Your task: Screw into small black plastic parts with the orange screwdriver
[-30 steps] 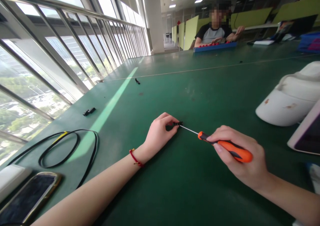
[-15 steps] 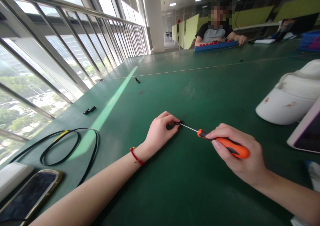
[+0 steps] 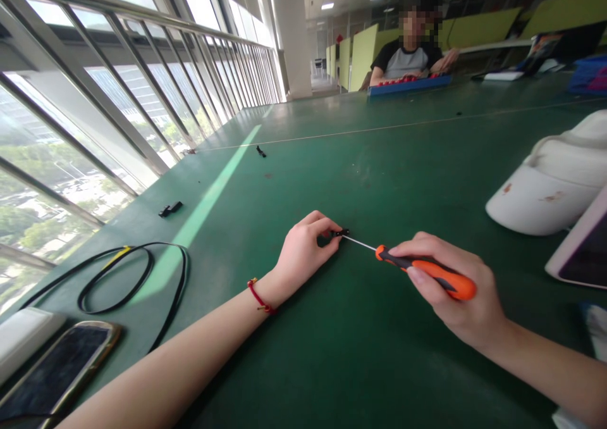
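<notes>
Between the thumb and fingers of my left hand [image 3: 310,242] is a small black part [image 3: 342,232], pinched close to the green tabletop [image 3: 303,182]. Much of that part is hidden by the fingertips, so its kind cannot be made out. My right hand [image 3: 455,290] is closed round the orange and black handle of a screwdriver [image 3: 441,276]. The thin shaft slopes left, and its tip meets the black part at my left fingertips. A red cord bracelet [image 3: 260,296] circles my left wrist.
Small black pieces [image 3: 171,209] lie to the left, with another [image 3: 261,152] farther back. A looped black cable [image 3: 183,277] and a phone [image 3: 61,366] are at lower left. A white container [image 3: 535,195] stands right. Across the table a person [image 3: 408,59] sits behind a blue tray [image 3: 412,86].
My right hand and the screwdriver handle have shifted very slightly right, the thumb slightly repositioned. My left hand stays put. The person opposite has raised one hand off the table.
</notes>
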`<state>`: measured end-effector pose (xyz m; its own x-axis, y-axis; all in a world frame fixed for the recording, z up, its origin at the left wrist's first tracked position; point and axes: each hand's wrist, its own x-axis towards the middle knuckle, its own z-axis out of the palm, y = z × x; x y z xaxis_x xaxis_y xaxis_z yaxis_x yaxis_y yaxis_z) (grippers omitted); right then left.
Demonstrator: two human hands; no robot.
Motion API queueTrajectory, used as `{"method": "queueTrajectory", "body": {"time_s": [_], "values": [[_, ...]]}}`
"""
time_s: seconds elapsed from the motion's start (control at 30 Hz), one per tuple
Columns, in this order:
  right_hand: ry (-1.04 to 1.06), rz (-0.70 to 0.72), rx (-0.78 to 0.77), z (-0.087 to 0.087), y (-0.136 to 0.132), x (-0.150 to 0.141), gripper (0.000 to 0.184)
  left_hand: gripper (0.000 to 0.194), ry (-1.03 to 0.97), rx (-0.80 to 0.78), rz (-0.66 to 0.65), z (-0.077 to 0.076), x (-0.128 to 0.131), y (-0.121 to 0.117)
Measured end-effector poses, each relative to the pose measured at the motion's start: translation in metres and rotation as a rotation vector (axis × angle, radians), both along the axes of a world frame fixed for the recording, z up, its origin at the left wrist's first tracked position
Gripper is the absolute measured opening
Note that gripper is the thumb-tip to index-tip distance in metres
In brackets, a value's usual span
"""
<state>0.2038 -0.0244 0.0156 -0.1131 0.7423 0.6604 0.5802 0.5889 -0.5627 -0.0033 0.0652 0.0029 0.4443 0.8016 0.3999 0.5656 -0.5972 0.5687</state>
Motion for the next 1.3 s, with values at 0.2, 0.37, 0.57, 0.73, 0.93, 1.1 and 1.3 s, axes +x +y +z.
{"method": "queueTrajectory", "body": {"time_s": [0.2, 0.37, 0.57, 0.73, 0.93, 1.1, 1.3], "values": [[0.096, -0.023, -0.026, -0.0027, -0.0011, -0.0022, 0.017, 0.011, 0.034, 0.025, 0.007, -0.0001, 0.0005, -0.0005], [0.194, 0.037, -0.066, -0.0029, -0.0021, -0.0041, 0.034, 0.011, 0.053, 0.034, 0.005, -0.0002, 0.0005, -0.0004], [0.105, 0.014, -0.099, -0.0015, -0.0054, -0.0048, 0.017, 0.01, 0.048, 0.043, 0.001, -0.0021, 0.0003, 0.0006], [0.15, 0.009, -0.044, -0.003, -0.004, -0.0054, 0.031, 0.011, 0.055, 0.044, -0.003, -0.0024, 0.0001, 0.0001], [0.015, 0.018, -0.102, -0.002, -0.0063, -0.0026, 0.011, 0.011, 0.07, 0.044, 0.014, 0.0001, 0.0006, -0.0014], [0.096, -0.024, -0.072, -0.0009, -0.0061, -0.0033, 0.012, 0.009, 0.123, 0.04, 0.097, 0.0013, 0.0009, 0.0012], [0.248, -0.084, -0.277, -0.0033, 0.0028, -0.0047, 0.003, 0.009, 0.139, 0.033, 0.143, -0.0003, -0.0002, 0.0036]]}}
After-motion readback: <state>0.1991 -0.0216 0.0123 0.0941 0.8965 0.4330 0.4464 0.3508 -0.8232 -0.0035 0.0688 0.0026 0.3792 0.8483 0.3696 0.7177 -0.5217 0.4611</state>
